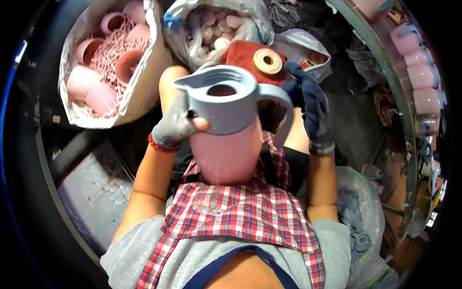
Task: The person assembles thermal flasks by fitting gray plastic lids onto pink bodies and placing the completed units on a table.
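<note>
The left hand [175, 120] has its grip closed on the blue-grey collar of a pink jug [226, 151], pinching it with a bare thumb tip out of the grey glove. The jug is in front of the person, over the lap and just beyond the checked apron [250, 216]. Its mouth is up, its spout points left and its handle [284, 111] is on the right; whether its base rests on the lap, I cannot tell.

The right hand [315, 108], in a navy glove, is beside the handle with its grip spread; I cannot tell whether the fingers touch it.

Beyond the jug, a cream ring [259, 61] lies toward the right edge of a red pad [236, 54]. At the far left, a white sack [139, 103] holds pink cups [84, 82] and sticks [113, 45] inside its rim. Next to it, a clear bag [192, 12] holds pale discs [219, 31].

Along the edge of the bench [406, 115] on the right stand 4 pink jugs [421, 74] in 1 row, near a clear cup [426, 125]. A bag [373, 192] at lower right holds blue-grey parts [358, 238].
</note>
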`<state>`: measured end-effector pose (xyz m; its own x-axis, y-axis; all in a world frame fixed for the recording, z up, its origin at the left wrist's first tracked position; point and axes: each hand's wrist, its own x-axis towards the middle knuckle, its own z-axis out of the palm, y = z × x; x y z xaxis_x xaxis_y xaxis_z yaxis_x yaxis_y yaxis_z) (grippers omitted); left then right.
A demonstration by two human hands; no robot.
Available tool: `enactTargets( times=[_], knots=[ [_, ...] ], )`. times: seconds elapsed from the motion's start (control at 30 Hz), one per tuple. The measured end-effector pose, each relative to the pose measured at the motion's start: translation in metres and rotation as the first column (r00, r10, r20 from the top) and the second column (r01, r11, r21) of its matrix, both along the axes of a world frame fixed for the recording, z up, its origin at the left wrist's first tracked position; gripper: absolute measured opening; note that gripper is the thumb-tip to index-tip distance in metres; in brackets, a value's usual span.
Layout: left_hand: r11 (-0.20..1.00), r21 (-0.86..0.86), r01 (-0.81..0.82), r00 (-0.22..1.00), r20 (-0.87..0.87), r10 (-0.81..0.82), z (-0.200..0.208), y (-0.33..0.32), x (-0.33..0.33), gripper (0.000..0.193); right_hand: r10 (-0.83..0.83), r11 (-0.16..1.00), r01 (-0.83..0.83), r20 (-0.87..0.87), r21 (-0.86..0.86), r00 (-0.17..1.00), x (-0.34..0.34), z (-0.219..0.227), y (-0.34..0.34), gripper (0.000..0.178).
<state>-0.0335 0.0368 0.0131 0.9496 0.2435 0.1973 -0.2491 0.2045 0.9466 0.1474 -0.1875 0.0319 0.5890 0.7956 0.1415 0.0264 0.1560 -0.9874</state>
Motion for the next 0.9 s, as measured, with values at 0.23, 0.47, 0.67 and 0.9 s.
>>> enactTargets(
  times=[0.23,0.47,0.67,0.9],
  knots=[
    [0.958,0.169,-0.233,0.969,0.126,0.214,0.016,0.032,0.039,0.118,-0.149,0.784,0.581,0.841,-0.22,0.52,0.126,-0.116,0.061,0.079],
    [0.92,0.28,-0.276,0.94,0.277,0.198,0.009,0.05,0.104,0.109,0.169,0.724,0.528,0.856,-0.444,0.489,0.14,-0.168,0.101,0.091],
    [0.963,0.213,-0.168,0.932,0.352,0.085,-0.009,0.036,0.172,0.112,-0.339,0.82,0.515,0.513,-0.25,0.789,0.204,-0.164,0.016,0.076],
    [0.868,0.463,-0.178,0.942,0.335,0.014,-0.035,0.034,0.203,0.096,-0.417,0.904,0.387,0.567,0.18,0.711,0.154,0.095,0.019,0.054]
  ],
)
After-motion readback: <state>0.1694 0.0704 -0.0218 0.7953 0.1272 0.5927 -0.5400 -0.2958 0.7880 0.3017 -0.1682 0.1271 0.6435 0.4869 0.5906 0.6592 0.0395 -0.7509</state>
